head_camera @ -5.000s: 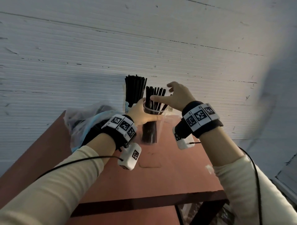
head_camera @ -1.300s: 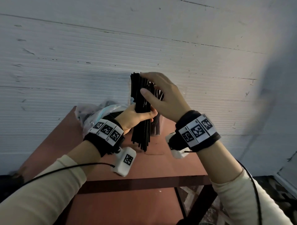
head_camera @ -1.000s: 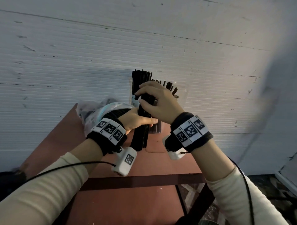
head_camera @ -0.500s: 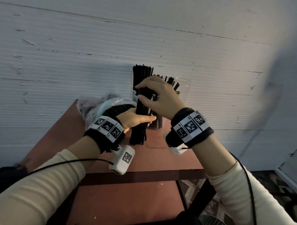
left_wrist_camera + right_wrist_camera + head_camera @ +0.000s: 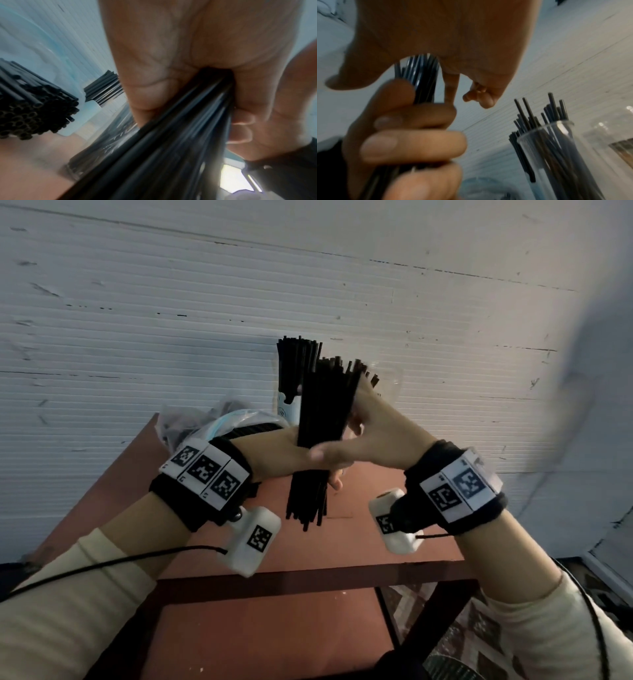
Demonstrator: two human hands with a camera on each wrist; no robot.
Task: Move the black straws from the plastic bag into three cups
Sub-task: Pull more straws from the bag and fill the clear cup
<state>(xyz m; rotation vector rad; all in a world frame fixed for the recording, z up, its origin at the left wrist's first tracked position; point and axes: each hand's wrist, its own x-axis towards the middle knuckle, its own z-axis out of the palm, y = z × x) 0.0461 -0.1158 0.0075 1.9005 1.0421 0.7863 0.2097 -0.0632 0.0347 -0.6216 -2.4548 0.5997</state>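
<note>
Behind right hand (image 5: 376,436), cup (image 5: 565,155) hidden.

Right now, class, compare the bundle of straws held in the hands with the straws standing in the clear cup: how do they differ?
The held bundle hangs in the air above the table, gripped by the left hand; the right hand touches it. The straws in the clear cup stand unheld. The held bundle is packed tight; the cup's straws splay loosely at uneven heights. Both are thin black straws, roughly upright.
</note>
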